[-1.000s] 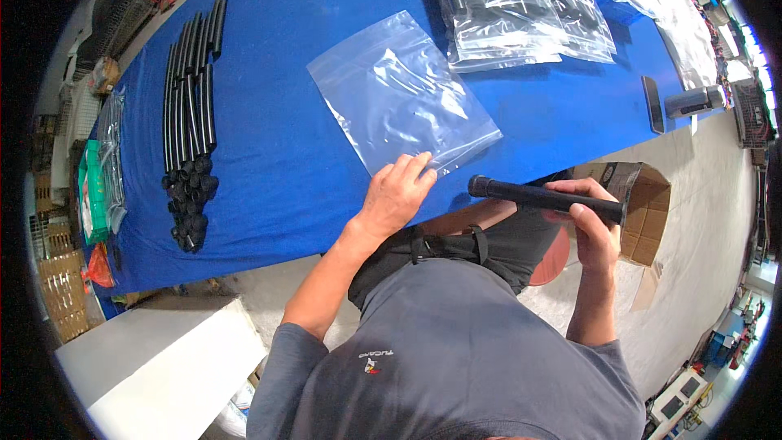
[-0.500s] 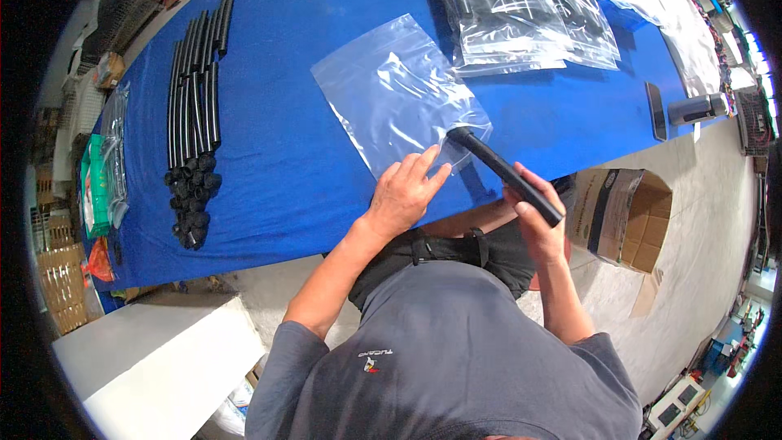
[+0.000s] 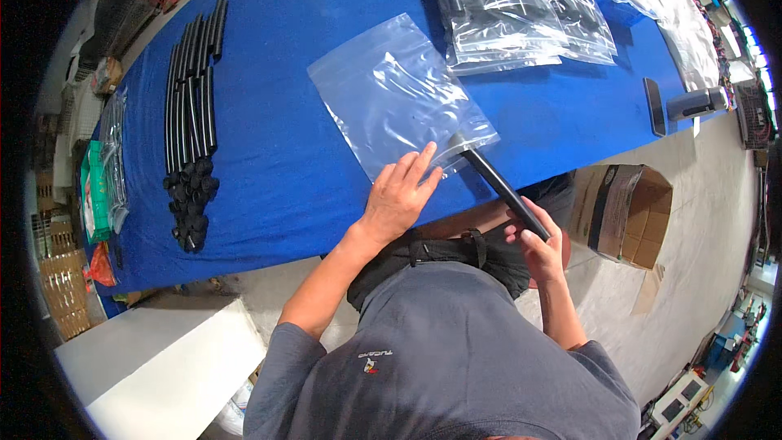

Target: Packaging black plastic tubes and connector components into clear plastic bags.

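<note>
A clear plastic bag (image 3: 391,85) lies flat on the blue-covered table in front of me. My left hand (image 3: 399,195) rests on its near edge with fingers stretched out and apart. In my right hand (image 3: 539,240), fingers wrap the near end of a black tube (image 3: 501,183). The tube slants up and left, and its far end is at the bag's near right edge, looking hazy as if under the film. To the left lie several more black tubes (image 3: 191,90) in rows, with a cluster of small round black pieces (image 3: 192,200) at their near end.
Filled clear bags (image 3: 513,12) are piled at the table's far right. A phone (image 3: 654,106) and a dark bottle (image 3: 696,103) lie near the right edge. A green bin (image 3: 94,195) is at the far left. An open cardboard box (image 3: 623,212) stands on the floor at right.
My right hand has moved slightly nearer to me, tilting the tube more steeply. The tube's far end has gone from above the bag's edge to seemingly under its film. My left hand hardly moved.
</note>
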`<state>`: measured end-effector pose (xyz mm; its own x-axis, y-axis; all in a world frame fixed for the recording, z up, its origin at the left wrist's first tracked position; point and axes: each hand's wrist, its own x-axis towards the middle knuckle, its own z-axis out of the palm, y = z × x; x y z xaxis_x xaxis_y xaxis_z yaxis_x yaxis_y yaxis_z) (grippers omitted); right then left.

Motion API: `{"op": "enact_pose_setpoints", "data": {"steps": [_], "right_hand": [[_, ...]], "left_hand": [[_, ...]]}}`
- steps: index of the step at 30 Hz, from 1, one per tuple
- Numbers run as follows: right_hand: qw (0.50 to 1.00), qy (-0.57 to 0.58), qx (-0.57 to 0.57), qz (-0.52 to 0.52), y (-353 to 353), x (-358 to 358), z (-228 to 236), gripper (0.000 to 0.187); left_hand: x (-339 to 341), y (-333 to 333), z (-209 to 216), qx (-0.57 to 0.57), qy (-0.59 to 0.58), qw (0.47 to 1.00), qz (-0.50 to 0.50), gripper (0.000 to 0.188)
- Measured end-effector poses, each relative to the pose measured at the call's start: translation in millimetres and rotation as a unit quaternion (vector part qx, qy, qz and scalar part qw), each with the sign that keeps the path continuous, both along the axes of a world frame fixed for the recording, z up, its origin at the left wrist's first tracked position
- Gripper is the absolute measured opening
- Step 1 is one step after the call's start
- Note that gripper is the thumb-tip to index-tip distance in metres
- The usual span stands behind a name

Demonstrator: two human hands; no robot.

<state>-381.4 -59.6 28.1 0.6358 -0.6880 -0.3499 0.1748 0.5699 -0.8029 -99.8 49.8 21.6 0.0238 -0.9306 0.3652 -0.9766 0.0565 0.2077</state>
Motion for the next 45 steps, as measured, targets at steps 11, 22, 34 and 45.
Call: {"op": "enact_pose_setpoints", "data": {"steps": [11,22,34,45], "right_hand": [[0.852,0.235,-0.447,0.139,8.7,3.1,-3.6,0.065],[0.785,0.267,-0.511,0.228,15.4,-13.7,-10.0,0.067],[0.67,0.293,-0.652,0.202,-25.4,56.2,-2.2,0.051],[0.581,0.316,-0.75,-0.019,-71.9,116.4,-5.5,0.049]], "left_hand": [[-26.6,-20.5,-5.9,0.064,0.032,0.996,0.054,0.047],[-27.2,-10.8,-6.3,0.046,0.061,0.994,0.077,0.044],[-26.5,-7.9,-10.2,0.015,0.054,0.997,0.048,0.04],[-25.0,-7.1,-12.1,0.015,0.048,0.998,0.038,0.039]]}}
